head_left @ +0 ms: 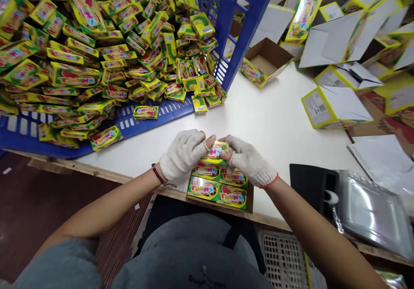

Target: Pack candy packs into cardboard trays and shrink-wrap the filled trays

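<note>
Both my hands wear white knit gloves with some bare fingertips showing. Between them is a small yellow-green TWINS candy box (213, 152). My left hand (185, 153) has its thumb and fingers closed at the box's left side. On the other side, my right hand (248, 159) grips the same box, its thumb across the front. Just below lies an open cardboard display box (250, 197), with rows of TWINS boxes (203, 187) in it, printed faces up. My hands cover its far end.
A blue plastic crate (241, 30) lies on its side at left, small candy boxes (76, 74) spilling toward the white table (274, 129). An empty display box (268, 60) stands behind. More cartons (334, 108) pile up at right, near a black pouch (307, 185) and clear plastic sleeves (368, 207).
</note>
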`<state>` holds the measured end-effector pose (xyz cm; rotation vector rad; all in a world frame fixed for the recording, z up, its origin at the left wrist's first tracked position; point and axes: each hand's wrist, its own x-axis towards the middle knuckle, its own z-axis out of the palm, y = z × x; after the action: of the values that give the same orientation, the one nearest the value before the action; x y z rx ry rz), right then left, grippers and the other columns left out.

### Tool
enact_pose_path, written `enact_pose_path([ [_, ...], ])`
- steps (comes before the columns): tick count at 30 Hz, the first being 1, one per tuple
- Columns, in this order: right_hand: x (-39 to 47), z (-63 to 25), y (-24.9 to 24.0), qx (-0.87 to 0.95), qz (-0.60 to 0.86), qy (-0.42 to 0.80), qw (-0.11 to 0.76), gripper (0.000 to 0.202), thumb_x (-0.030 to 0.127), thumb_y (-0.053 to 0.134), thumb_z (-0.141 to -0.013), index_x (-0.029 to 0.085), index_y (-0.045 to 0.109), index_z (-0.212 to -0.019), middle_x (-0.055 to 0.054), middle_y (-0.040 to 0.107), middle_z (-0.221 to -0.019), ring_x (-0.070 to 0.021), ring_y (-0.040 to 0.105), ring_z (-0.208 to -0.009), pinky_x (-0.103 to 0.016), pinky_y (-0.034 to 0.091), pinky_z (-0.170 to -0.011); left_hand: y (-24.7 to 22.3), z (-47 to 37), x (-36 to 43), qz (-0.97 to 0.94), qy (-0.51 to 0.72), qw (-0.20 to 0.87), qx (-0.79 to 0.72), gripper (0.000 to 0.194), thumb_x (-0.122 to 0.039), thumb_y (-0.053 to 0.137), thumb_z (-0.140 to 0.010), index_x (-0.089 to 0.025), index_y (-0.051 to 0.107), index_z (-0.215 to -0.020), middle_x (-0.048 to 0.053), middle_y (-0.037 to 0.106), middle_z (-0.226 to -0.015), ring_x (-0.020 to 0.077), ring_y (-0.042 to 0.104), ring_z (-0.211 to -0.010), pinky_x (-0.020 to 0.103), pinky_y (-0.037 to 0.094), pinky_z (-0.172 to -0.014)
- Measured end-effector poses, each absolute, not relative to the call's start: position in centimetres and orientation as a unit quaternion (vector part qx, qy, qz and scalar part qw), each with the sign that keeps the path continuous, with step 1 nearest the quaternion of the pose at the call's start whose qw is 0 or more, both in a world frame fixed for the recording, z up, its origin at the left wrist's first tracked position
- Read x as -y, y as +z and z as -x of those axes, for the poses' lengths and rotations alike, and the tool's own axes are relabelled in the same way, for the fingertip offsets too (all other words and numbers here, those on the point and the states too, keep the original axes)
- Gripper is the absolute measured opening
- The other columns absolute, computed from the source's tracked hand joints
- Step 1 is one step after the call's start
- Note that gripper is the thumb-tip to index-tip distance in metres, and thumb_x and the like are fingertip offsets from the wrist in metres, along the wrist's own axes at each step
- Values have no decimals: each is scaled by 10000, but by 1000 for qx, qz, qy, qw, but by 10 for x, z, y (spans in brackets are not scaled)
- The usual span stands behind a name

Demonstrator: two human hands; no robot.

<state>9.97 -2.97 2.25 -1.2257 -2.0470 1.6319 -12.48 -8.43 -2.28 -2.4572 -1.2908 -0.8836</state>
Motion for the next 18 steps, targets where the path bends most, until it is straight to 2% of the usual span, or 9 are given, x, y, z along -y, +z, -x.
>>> enact_pose_path([
  [2, 28, -102, 26, 743, 399, 515, 153, 397, 390, 537, -865, 180, 570, -1200, -41, 677, -966, -165, 622, -743, -324, 506, -695, -11, 112, 86, 848, -308, -1, 431, 777, -411, 638, -872, -195, 258, -1514, 146, 605, -1210, 280, 590, -1092, 462, 513, -888],
  [3, 27, -105, 26, 764, 391, 482, 175, 363, 347, 538, -859, 188, 587, -1182, -40, 681, -994, -175, 630, -818, -334, 509, -757, -5, 108, 86, 839, -310, -69, 441, 778, -445, 643, -862, -169, 296, -1502, 154, 608, -1222, 280, 594, -1095, 459, 512, -903],
  [5, 26, -111, 28, 787, 387, 432, 210, 354, 297, 526, -857, 198, 595, -1189, -32, 682, -1001, -182, 625, -892, -342, 501, -822, 5, 103, 85, 794, -311, -188, 488, 611, -418, 607, -887, -161, 444, -1416, 128, 649, -1169, 245, 625, -1028, 417, 520, -885],
  [7, 24, -116, 30, 794, 394, 405, 223, 356, 291, 522, -857, 191, 593, -1191, -20, 670, -932, -173, 614, -836, -327, 499, -785, 13, 98, 81, 736, -311, -293, 525, 395, -365, 556, -918, -171, 580, -1261, 81, 691, -1073, 202, 652, -929, 362, 529, -826],
  [9, 22, -122, 34, 808, 399, 371, 225, 306, 289, 521, -862, 191, 606, -1140, -13, 654, -886, -168, 600, -800, -310, 486, -747, 16, 91, 74, 698, -310, -369, 530, 289, -343, 548, -917, -174, 633, -1136, 50, 710, -1025, 183, 663, -893, 329, 530, -792],
  [11, 20, -132, 37, 832, 404, 313, 217, 211, 263, 517, -866, 193, 628, -1031, -22, 647, -879, -172, 594, -813, -303, 468, -746, 14, 79, 68, 695, -302, -378, 532, 265, -294, 562, -897, -176, 630, -1125, 46, 716, -1051, 186, 665, -926, 326, 524, -812],
  [14, 16, -151, 33, 857, 423, 224, 191, 136, 220, 506, -865, 185, 634, -896, -46, 643, -872, -181, 587, -827, -302, 447, -757, 2, 56, 58, 732, -242, -317, 553, 343, -220, 579, -868, -170, 578, -1208, 75, 707, -1092, 211, 656, -956, 346, 501, -840],
  [18, 18, -168, 13, 869, 451, 165, 118, 197, 165, 461, -872, 181, 652, -919, -68, 664, -902, -189, 586, -837, -297, 423, -745, -18, 27, 47, 797, -126, -268, 527, 229, -178, 502, -929, -154, 573, -1145, 92, 689, -1030, 213, 639, -908, 329, 483, -768],
])
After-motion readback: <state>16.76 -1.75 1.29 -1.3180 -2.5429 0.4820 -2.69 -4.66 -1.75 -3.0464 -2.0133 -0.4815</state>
